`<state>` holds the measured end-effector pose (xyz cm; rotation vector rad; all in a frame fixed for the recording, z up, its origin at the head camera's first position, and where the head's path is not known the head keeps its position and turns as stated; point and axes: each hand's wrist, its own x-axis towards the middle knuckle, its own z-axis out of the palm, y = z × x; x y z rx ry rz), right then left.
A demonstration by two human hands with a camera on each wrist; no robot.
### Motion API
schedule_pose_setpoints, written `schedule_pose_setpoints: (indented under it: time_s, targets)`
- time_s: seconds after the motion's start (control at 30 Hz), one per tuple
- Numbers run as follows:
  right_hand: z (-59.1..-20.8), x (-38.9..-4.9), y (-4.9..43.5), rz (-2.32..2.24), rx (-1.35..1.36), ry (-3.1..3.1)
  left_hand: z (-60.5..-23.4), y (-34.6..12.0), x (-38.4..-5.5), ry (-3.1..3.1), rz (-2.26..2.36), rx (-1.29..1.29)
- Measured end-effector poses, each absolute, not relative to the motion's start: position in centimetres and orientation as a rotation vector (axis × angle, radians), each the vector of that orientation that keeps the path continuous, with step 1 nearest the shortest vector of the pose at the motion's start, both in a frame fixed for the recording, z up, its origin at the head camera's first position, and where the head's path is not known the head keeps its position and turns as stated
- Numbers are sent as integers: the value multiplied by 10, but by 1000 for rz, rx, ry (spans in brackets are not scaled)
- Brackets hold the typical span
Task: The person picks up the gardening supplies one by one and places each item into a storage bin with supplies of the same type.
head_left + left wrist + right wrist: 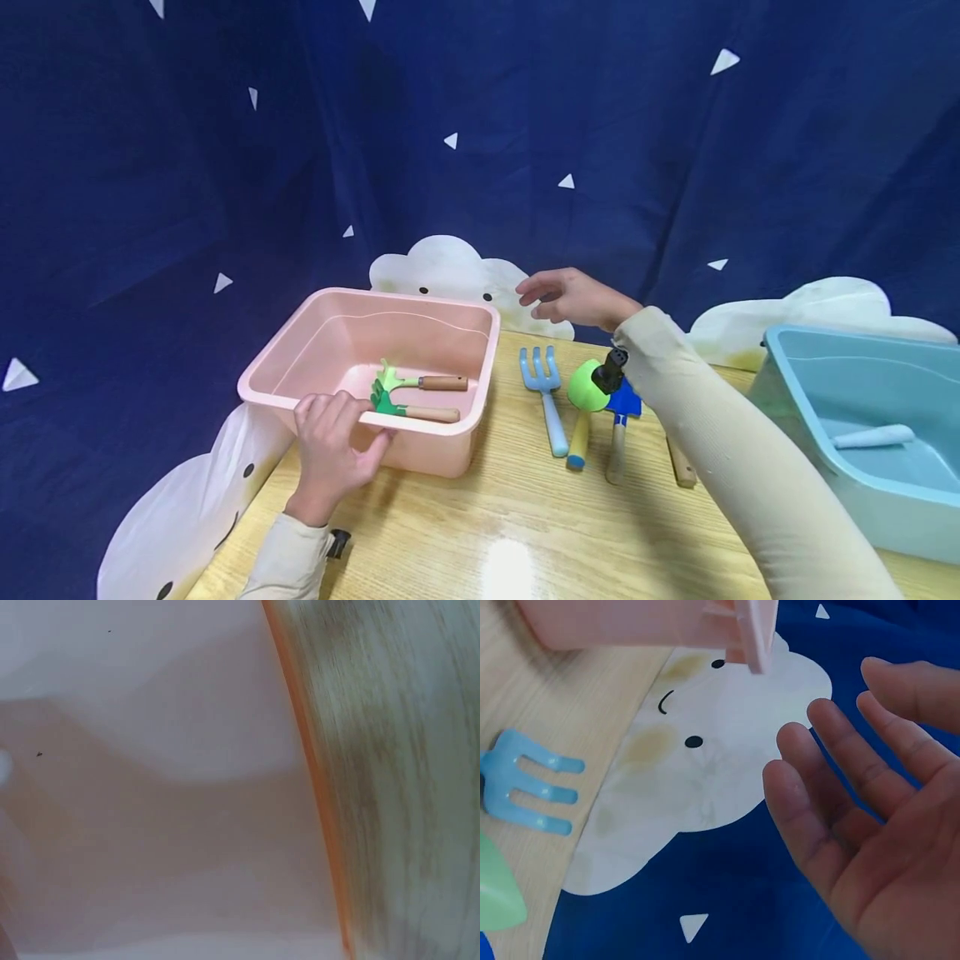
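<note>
My left hand [333, 446] grips the near rim of a pink plastic bin [431, 454], fingers over the edge and thumb on the outside wall. Inside that bin lie a light green hand rake [442, 383] and a darker green one [431, 412], both with wooden handles. In the air at the back, right of the bin, hangs my right hand [573, 297], empty, its fingers loosely bent and apart. Below it on the table is a light blue toy fork [553, 421]. Only the bin's pink wall [187, 825] and the tabletop fill most of the left wrist view.
Right of the fork lie a light green tool [587, 385] with a yellow handle, a blue shovel [630, 402] and a wooden handle [681, 462] partly under my sleeve. A blue bin [862, 500] at the right holds a pale blue handle-like piece [873, 437]. Dark blue cloth hangs behind.
</note>
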<state>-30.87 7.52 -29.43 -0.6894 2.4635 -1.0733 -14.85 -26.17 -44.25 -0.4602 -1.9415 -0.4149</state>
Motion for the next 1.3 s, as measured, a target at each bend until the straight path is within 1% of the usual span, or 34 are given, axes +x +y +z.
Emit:
schedule_pose_setpoints:
  time_s: [0.2, 0.6, 0.93, 1.3]
  targets:
    - [-303, -306, 86, -1051, -700, 2479, -442, -262, -148, -1943, -418, -459]
    - [-337, -306, 105, -1107, -668, 2413, -445, -266, -147, -1911, -413, -456]
    - [-364, -298, 117, -1123, -635, 2395, -454, -266, -145, -1909, -410, -467]
    - [-376, -298, 117, -1113, -592, 2362, -453, -267, -149, -1884, -415, -469]
